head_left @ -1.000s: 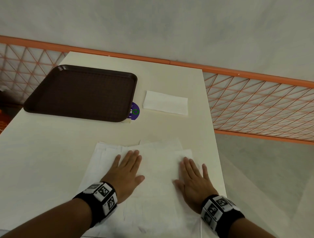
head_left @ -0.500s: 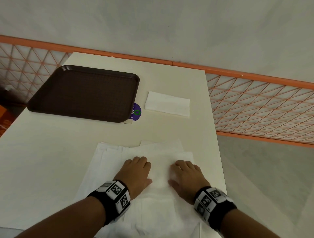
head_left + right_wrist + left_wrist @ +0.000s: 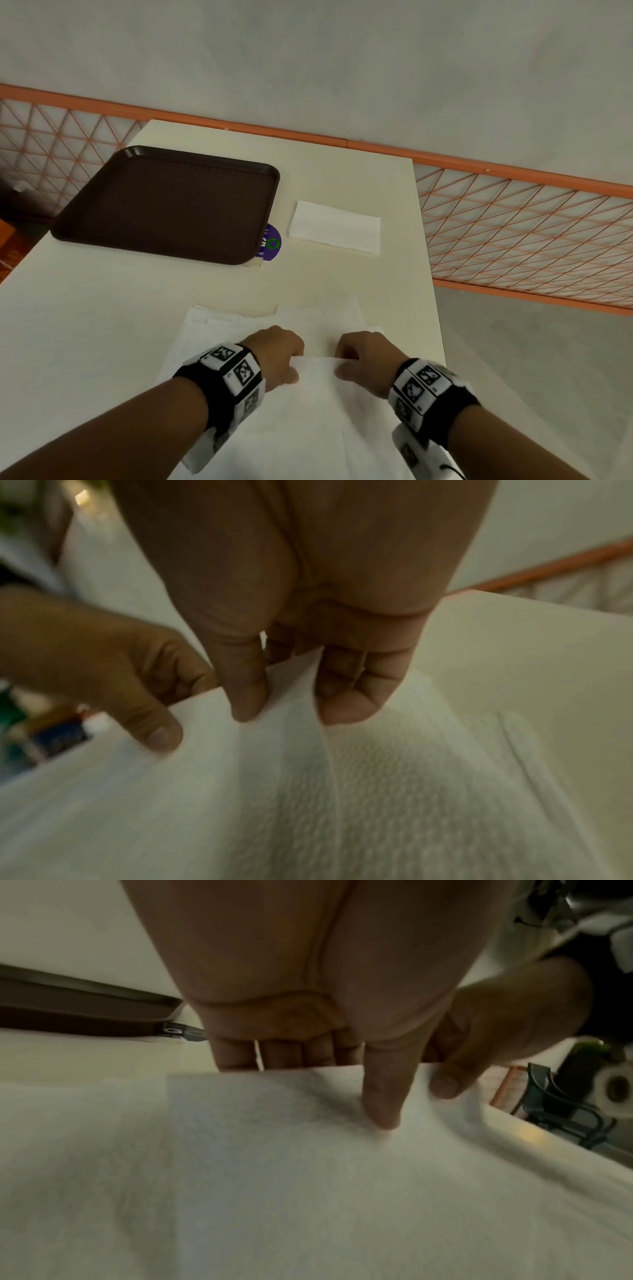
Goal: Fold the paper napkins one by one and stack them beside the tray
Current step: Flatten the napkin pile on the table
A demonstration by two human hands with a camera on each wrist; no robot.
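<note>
Thumbs over, curled fingers under: left hand (image 3: 275, 356) and right hand (image 3: 368, 359) both pinching the lifted far edge of the top napkin (image 3: 317, 394) on the loose pile (image 3: 205, 329) at the near table edge. Thin, limp, easily torn, so best taken near the corners; knuckles up, wrists low, side by side. Farther off, one folded napkin (image 3: 335, 228) lying just right of the brown tray (image 3: 171, 202).
</note>
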